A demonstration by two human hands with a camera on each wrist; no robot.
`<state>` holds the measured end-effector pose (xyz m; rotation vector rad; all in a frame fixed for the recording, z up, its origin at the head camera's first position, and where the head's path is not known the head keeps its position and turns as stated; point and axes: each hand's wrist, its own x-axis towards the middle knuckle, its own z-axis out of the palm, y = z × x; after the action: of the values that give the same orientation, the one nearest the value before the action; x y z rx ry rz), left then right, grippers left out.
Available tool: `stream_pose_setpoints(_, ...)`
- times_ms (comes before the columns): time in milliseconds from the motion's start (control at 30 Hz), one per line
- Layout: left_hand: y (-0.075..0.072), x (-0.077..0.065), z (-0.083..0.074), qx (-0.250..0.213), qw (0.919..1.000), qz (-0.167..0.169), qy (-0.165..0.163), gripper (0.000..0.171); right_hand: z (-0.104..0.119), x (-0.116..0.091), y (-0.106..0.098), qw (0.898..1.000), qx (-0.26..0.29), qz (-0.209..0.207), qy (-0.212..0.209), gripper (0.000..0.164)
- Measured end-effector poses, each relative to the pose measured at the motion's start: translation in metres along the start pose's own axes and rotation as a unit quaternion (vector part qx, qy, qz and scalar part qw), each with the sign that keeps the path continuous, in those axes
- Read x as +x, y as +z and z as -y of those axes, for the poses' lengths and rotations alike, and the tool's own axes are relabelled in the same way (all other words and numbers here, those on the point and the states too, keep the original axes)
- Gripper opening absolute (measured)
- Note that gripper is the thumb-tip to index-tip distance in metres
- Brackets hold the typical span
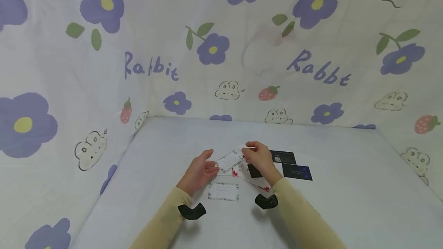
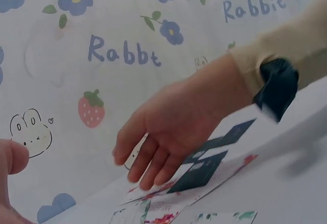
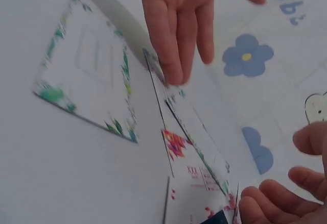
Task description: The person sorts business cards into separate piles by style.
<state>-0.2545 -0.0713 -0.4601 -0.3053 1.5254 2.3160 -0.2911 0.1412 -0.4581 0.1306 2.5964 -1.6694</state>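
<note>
Cream, smooth-looking fabric sleeves, nearest, each with a black, curved wrist piece hanging at the cuff. Just beyond: a white rectangular card with a green leafy border, flat and square-cornered, a thin printed frame at its middle.

Left hand: open, fingers long and relaxed, thumb apart, fingertips at the near-left end of a second white leaf-bordered card. That card lies askew between the hands, overlapping white cards with red-pink floral print; whether it rests wholly flat, cannot tell. Right hand: fingers loosely bent, thumb well clear of them, no grip seen; it hovers over the far-right end of the same card.

Under the right wrist, a small black rectangular card overlaps the floral ones. To the right, two more dark cards: a black one with a pale square patch and, nearer, a blue-black one with fine print. All on a smooth white tabletop. Farthest: white hanging cloth, softly creased, printed with purple flowers, strawberries and rabbits.
</note>
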Motion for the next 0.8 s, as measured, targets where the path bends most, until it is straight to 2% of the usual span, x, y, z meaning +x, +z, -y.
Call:
stream_pose_setpoints(100, 0.001, -0.004, 0.0, -0.055, 0.9983, 0.009, -0.017, 0.079, -0.002, 0.013, 0.002, 0.999, -0.017, 0.032, -0.007, 0.048)
stream_pose_setpoints(233, 0.004, -0.006, 0.001, -0.093, 0.9954, 0.006, -0.023, 0.081, -0.002, 0.023, 0.007, 0.997, -0.042, 0.061, -0.003, 0.051)
stream_pose_setpoints(400, 0.007, -0.007, 0.002, -0.097, 0.9952, 0.007, -0.012, 0.079, 0.005, 0.024, 0.01, 0.997, -0.048, 0.065, 0.007, 0.051)
stream_pose_setpoints(567, 0.009, -0.01, 0.002, -0.094, 0.9955, 0.011, -0.008, 0.079, 0.007, 0.02, 0.008, 0.997, -0.029, 0.061, 0.024, 0.05)
stream_pose_setpoints(800, 0.007, -0.009, 0.003, -0.08, 0.9968, -0.008, -0.007, 0.075, 0.004, 0.016, 0.004, 0.997, -0.014, 0.051, 0.053, 0.047)
